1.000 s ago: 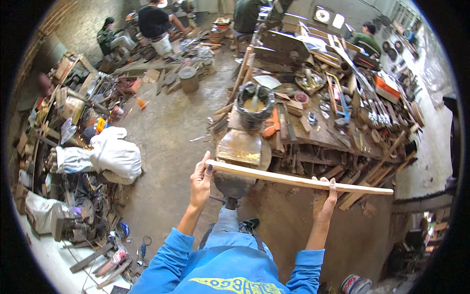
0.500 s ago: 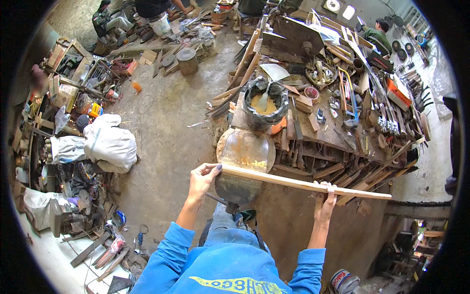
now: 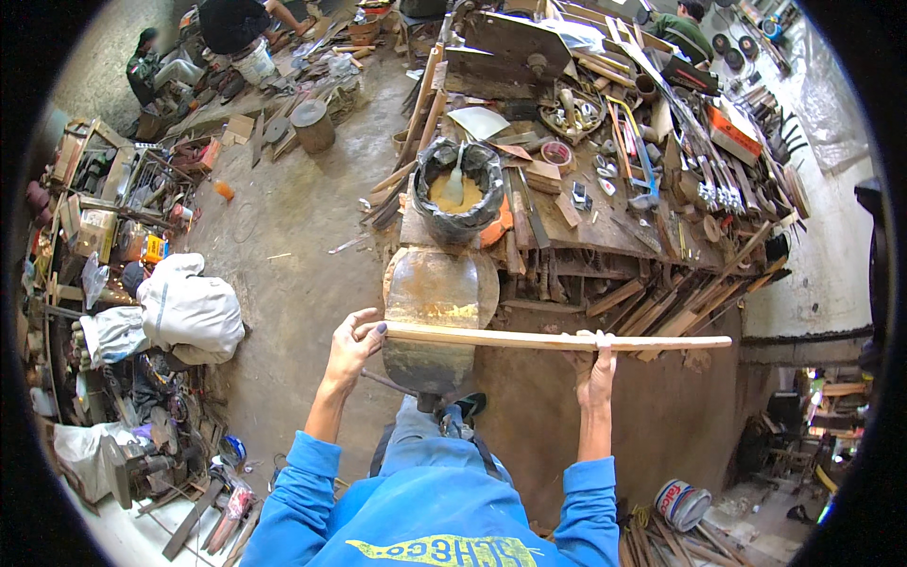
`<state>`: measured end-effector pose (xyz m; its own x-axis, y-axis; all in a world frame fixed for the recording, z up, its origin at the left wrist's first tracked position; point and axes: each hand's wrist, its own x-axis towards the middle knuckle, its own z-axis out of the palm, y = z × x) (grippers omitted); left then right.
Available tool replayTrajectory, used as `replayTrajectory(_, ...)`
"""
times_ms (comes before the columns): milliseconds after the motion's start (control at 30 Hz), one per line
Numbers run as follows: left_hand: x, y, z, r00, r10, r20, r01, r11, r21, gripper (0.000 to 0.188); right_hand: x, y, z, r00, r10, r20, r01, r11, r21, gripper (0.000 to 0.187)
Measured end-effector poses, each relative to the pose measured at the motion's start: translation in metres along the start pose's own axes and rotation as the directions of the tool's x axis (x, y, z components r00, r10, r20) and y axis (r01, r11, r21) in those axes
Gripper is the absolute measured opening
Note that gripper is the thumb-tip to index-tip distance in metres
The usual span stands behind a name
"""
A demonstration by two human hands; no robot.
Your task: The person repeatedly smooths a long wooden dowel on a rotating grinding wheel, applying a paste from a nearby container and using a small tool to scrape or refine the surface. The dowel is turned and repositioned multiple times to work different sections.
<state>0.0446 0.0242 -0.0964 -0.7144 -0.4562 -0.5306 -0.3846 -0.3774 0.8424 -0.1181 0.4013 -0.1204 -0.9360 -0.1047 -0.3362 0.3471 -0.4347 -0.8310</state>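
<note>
A long, narrow wooden strip [image 3: 491,338] lies nearly level across in front of me, held in both hands. At its left end my left hand [image 3: 355,342] is closed on it, with the thumb on the tip. My right hand [image 3: 593,357] grips it from below farther along, and the free end sticks out past that hand to the right. Beneath the left part of the strip stands a rounded metal plate [image 3: 435,283] with brownish dust on it, close in front of my legs. Just beyond that plate sits a black-lined bucket [image 3: 460,189] of yellowish paste with a brush or spatula in it.
A cluttered workbench [image 3: 624,227] with hand tools and wood scraps fills the right. A person in white [image 3: 194,307] crouches at left beside piled shelves. Others sit or work farther back. A white paint bucket [image 3: 682,504] stands at lower right. A round block [image 3: 312,125] stands on the floor.
The strip has turned from sloping down rightward to nearly level, its right end rising. Both hands remain on it. The whole view has shifted somewhat, with the surroundings sliding left.
</note>
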Motion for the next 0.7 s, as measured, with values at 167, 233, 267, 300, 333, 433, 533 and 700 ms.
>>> replayTrajectory(167, 0.0, 0.001, -0.001, 1.0, -0.026, 0.001, 0.026, 1.0, -0.001, 0.059, -0.001, 0.002, 0.003, 1.0, 0.006, 0.003, -0.006, 1.0, -0.012, 0.021)
replayTrajectory(233, 0.002, -0.004, -0.003, 1.0, -0.029, -0.009, 0.029, 0.999, 0.014, 0.059, -0.002, 0.001, 0.007, 1.0, -0.003, 0.018, 0.004, 1.0, -0.011, 0.021)
replayTrajectory(267, 0.003, -0.007, -0.004, 0.999, -0.031, -0.012, 0.031, 1.0, -0.006, 0.058, -0.003, 0.001, 0.009, 1.0, -0.015, 0.027, 0.015, 1.0, -0.02, 0.021)
replayTrajectory(300, 0.004, -0.01, -0.006, 0.999, -0.035, -0.017, 0.035, 0.999, -0.024, 0.058, -0.004, 0.0, 0.01, 0.999, -0.026, 0.031, 0.027, 0.999, -0.029, 0.021)
replayTrajectory(333, 0.005, -0.013, -0.008, 0.999, -0.038, -0.013, 0.037, 0.998, -0.042, 0.057, -0.005, 0.0, 0.012, 0.999, -0.038, 0.03, 0.04, 0.998, -0.039, 0.021)
replayTrajectory(433, 0.007, -0.022, -0.015, 0.997, -0.077, 0.03, 0.082, 0.976, -0.204, 0.046, -0.005, 0.002, 0.014, 1.0, -0.012, 0.004, 0.012, 0.999, -0.041, 0.02)
replayTrajectory(533, 0.007, -0.027, -0.02, 0.991, -0.07, 0.109, 0.103, 0.94, -0.325, 0.04, -0.003, 0.007, 0.011, 1.0, 0.016, -0.002, -0.016, 1.0, -0.021, 0.021)
replayTrajectory(700, 0.007, -0.026, -0.022, 0.986, -0.023, 0.166, 0.069, 0.958, -0.277, 0.039, 0.001, 0.013, 0.006, 1.0, -0.022, 0.011, 0.022, 0.998, -0.064, 0.022)
